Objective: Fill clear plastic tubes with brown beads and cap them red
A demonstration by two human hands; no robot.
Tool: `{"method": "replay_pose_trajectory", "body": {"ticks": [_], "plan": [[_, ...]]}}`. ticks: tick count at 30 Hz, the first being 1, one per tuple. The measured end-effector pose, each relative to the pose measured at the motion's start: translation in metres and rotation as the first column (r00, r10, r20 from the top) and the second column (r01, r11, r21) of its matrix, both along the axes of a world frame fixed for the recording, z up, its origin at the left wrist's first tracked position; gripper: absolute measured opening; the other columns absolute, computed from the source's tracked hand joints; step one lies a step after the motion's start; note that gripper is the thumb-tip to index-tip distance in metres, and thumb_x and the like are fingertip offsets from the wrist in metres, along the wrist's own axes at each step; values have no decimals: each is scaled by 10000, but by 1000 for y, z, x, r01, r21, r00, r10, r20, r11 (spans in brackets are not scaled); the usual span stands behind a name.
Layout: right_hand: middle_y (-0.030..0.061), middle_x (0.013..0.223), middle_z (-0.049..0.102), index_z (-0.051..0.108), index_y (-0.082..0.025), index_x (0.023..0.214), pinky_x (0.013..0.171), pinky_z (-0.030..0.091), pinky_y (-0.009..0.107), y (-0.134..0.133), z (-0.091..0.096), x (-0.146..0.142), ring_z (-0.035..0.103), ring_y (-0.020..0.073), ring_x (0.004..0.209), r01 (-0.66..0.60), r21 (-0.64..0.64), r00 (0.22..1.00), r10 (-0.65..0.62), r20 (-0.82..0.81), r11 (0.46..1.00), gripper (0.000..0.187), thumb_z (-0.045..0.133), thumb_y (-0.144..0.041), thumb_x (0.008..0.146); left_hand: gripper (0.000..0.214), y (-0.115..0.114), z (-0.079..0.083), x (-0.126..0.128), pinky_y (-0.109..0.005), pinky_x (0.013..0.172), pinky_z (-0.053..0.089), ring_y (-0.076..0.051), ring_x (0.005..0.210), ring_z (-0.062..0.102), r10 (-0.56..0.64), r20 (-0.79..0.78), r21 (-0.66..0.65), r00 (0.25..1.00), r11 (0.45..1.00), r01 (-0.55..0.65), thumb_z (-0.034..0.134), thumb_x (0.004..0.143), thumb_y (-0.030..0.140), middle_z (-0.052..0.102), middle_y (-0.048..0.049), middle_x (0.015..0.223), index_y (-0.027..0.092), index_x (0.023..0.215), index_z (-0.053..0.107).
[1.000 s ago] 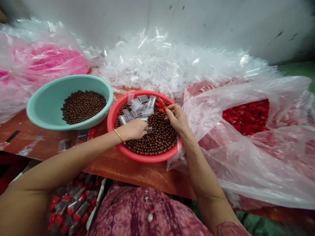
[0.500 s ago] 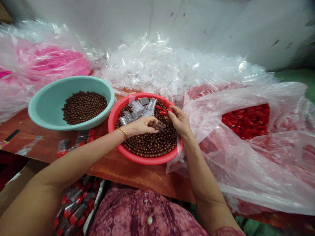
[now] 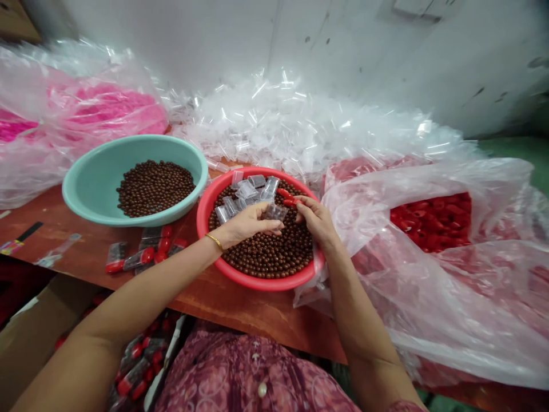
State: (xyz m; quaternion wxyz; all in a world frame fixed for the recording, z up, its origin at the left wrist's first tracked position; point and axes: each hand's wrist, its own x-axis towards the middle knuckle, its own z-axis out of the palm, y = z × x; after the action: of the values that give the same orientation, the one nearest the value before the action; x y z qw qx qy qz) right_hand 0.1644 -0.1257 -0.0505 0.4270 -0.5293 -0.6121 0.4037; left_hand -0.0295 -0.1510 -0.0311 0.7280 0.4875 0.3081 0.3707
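- While hovering above the red basin (image 3: 257,283), left hand (image 3: 251,224) curled, fingers close together, a small clear bag (image 3: 275,212) pinched at the fingertips, gold bangle (image 3: 214,241) around the wrist
- Right hand (image 3: 315,220) just beside it, thumb and fingers pinched on two red caps (image 3: 286,197) above the basin's far side
- Brown beads (image 3: 270,254) filling the red basin, a cluster of clear bags (image 3: 246,189) lying on top toward the far rim
- Teal basin (image 3: 111,209) with more brown beads, near the red basin, to its left, both on a wooden table (image 3: 240,309)
- Filled bags with red ends (image 3: 137,257) lying on the table in front of the teal basin
- Heap of clear plastic tubes (image 3: 274,131) behind the basins
- Plastic sack of red caps (image 3: 431,223) on the right, touching the red basin's rim
- Pink pieces in a plastic sack (image 3: 111,109) at far left
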Motion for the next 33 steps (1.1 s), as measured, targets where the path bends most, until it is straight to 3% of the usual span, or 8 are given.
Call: {"method": "replay_pose_trajectory", "body": {"ticks": [6,12,15,18,21,25,29,33], "plan": [[-66,484,479,653,-173,912,520,319,241,-1,1,1,417,89,464,24,-16,999,-25,-45,1000,320,515,-415,755,313,-4,4,-6,-206,602,496,-95,637,646,-92,-59,-65,994,994,88,713,716,298,648,-13,770,136,879,501],[-77,447,476,662,-173,908,502,329,233,-1,0,2,413,82,434,32,-34,997,-34,-67,999,306,538,-401,745,276,-3,2,-4,-211,616,491,-85,646,631,-28,-97,-41,995,999,24,672,743,276,641,-17,803,142,891,482],[-70,482,511,659,-189,885,490,345,227,-2,1,3,436,77,433,3,-21,994,-6,-111,1000,270,559,-398,747,249,-1,-1,-3,-246,679,491,-100,710,616,66,-156,111,986,993,-49,651,744,238,626,-17,843,145,924,506],[-42,602,604,646,-199,848,451,352,220,-3,2,2,454,63,416,-1,-8,984,0,-175,1000,267,565,-435,751,233,0,-3,-3,-288,796,474,-131,816,583,179,-252,360,951,929,-80,639,727,181,603,-12,872,139,941,557],[-31,635,619,637,-195,815,416,337,207,-4,2,2,449,51,395,6,9,984,-5,-176,1000,299,548,-478,773,233,1,-6,-3,-294,823,459,-137,840,557,259,-305,459,916,883,-97,625,718,154,597,-9,870,136,944,571],[-40,625,609,630,-195,880,415,336,197,-4,3,1,454,50,400,7,-18,990,-10,-140,1000,303,583,-467,755,218,1,-8,-1,-264,750,483,-119,790,565,218,-234,377,948,919,-118,616,729,175,593,-4,857,137,935,558],[-45,642,593,610,-193,822,442,361,202,-5,4,0,451,49,430,-11,-27,994,8,-106,1000,250,625,-419,716,258,0,-5,-1,-233,747,492,-100,794,578,197,-165,353,966,927,-128,649,713,168,604,-8,884,139,954,563],[-56,619,549,610,-194,829,455,367,216,-4,3,-2,422,57,445,15,30,998,-13,-62,999,229,641,-373,689,204,1,-1,-2,-199,558,476,-56,564,545,171,-223,156,960,978,-138,607,752,168,609,4,759,125,937,532]]}}
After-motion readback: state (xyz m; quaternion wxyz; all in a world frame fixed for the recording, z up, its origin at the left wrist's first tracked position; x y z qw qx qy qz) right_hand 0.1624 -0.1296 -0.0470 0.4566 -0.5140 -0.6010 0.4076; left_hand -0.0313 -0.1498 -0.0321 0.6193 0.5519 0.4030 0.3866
